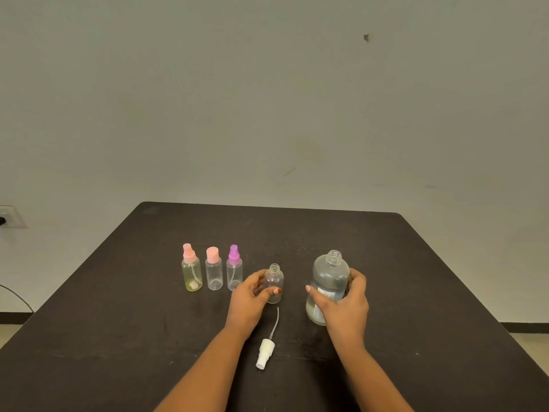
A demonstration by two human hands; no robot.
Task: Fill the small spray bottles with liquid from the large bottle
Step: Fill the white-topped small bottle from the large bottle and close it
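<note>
My left hand is curling round the uncapped small bottle at frame centre; right hand is gripping the open large bottle beside it; spray head is lying below; pouring looks barely begun; three capped bottles are waiting left.

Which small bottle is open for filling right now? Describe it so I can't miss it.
On the dark table, look just left of the large bottle that the right hand grips. The left hand holds a clear small bottle there, nearer the person than the row of three capped bottles. Unlike those, it has no cap: its threaded neck is bare.
</note>
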